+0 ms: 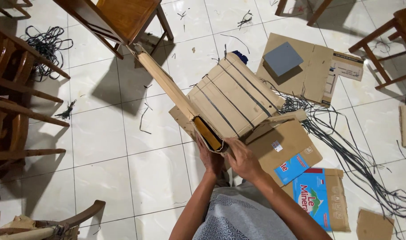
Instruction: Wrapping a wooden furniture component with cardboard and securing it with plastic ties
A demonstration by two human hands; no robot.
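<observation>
A person seated on a glossy white tiled floor (123, 178) works at a cardboard bundle (234, 100), a thick stack of tan corrugated sheets bound by four dark flat straps running across its face. The left hand (210, 160) cups the bundle's near corner from below, fingers curled against the cardboard, while the right hand (244, 161) presses on the near edge just beside it, fingers bent over the rim; both grip the stack, which is tilted up off the floor near the middle of the tiles. A long, narrow folded cardboard strip (165, 82) leans from the bundle's left side toward a wooden chair (118, 20) at the top edge. Under the bundle lies a flattened brown carton (287, 142), and beside it a second flat carton with a blue printed panel (321, 198). A third flattened carton (307, 73) lies beyond, carrying one smooth grey square tile (283, 58). Loose dark straps (358, 164) trail in a tangled sheaf toward the right edge of the floor, and another coil (47, 44) sits at the upper left among wooden chair legs.
</observation>
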